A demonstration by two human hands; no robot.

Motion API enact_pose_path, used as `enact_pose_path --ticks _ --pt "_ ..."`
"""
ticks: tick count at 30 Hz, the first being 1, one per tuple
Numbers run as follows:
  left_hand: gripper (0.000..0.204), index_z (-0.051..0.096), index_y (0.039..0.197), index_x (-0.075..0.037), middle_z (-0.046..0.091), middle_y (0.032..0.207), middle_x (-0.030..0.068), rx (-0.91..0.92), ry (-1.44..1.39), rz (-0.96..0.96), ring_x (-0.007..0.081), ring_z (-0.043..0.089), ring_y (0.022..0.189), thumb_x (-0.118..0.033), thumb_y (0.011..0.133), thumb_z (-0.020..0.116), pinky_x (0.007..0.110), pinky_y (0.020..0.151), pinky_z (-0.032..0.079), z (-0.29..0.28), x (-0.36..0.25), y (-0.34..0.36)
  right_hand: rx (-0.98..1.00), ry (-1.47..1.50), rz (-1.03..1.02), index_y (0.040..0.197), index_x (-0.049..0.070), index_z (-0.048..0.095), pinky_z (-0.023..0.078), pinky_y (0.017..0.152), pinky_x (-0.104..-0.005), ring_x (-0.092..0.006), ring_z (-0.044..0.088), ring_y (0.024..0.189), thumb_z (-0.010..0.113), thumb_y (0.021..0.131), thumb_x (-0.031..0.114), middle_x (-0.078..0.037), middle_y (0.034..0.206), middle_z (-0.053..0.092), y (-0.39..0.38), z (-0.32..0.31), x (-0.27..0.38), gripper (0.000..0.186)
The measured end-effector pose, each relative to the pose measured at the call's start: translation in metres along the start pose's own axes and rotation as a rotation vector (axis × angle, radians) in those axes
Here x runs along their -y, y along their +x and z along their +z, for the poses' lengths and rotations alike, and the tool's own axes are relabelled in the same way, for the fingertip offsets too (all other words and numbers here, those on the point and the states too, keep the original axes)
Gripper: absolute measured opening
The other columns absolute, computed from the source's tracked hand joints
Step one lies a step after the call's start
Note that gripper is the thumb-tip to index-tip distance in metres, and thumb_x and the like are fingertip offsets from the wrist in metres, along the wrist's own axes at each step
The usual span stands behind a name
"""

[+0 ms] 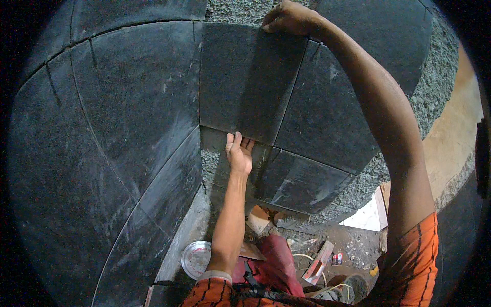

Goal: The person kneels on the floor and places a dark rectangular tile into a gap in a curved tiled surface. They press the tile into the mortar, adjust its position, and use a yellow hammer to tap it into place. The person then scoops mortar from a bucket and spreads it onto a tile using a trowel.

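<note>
A dark grey wall tile (240, 77) stands in the corner of a tiled wall, with rough mortar above it. At its bottom edge my left hand (239, 153) reaches up, palm showing, with its fingertips against the edge. My right hand (291, 19) is closed over the tile's top edge, knuckles up, its fingertips partly hidden. Another dark tile (325, 102) adjoins it on the right, and a smaller one (302, 179) sits lower down. Below the held tile, a recess with some bare mortar (209, 161) shows behind my left wrist.
Large dark tiles (133, 92) cover the left wall. Rough mortar (434, 87) borders the tiles at right. On the littered floor are a round lid or bucket top (196, 260), a trowel-like tool (318, 263), a small red box (337, 259) and a bucket (356, 286).
</note>
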State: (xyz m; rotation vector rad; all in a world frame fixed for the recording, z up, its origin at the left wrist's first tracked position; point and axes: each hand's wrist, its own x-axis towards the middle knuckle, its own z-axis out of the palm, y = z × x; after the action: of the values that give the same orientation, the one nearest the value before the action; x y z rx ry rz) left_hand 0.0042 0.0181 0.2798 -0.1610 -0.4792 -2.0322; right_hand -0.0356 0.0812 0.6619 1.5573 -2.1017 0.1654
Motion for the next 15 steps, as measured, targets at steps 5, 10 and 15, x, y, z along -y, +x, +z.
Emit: enact_pose_path --ticks 5,10,15 --pt "0.017 0.051 0.105 -0.013 0.055 0.096 0.0001 0.033 0.019 0.014 0.0155 0.052 0.085 -0.018 0.089 0.056 0.036 0.08 0.044 -0.006 -0.002 0.007 -0.016 -0.014 0.011 0.102 0.019 0.068 0.049 0.078 -0.0379 -0.0257 0.063 0.091 0.065 0.074 0.037 -0.008 0.096 0.067 0.003 -0.004 0.005 0.033" --pt "0.019 0.05 0.106 -0.014 0.054 0.098 -0.0006 0.002 0.021 0.002 0.0154 0.052 0.086 -0.018 0.089 0.056 0.036 0.081 0.043 0.003 -0.002 0.005 -0.015 -0.019 -0.009 0.102 0.018 0.068 0.049 0.079 -0.0379 -0.026 0.063 0.091 0.065 0.075 0.036 -0.008 0.096 0.067 0.002 -0.006 0.002 0.033" --pt "0.02 0.05 0.107 -0.015 0.054 0.098 -0.0006 -0.013 0.027 -0.011 0.0159 0.052 0.087 -0.017 0.088 0.056 0.036 0.081 0.042 -0.004 -0.007 0.006 -0.042 0.024 -0.055 0.1 0.013 0.068 0.048 0.078 -0.0391 -0.0271 0.063 0.091 0.063 0.075 0.036 -0.01 0.095 0.067 -0.001 -0.004 0.005 0.034"
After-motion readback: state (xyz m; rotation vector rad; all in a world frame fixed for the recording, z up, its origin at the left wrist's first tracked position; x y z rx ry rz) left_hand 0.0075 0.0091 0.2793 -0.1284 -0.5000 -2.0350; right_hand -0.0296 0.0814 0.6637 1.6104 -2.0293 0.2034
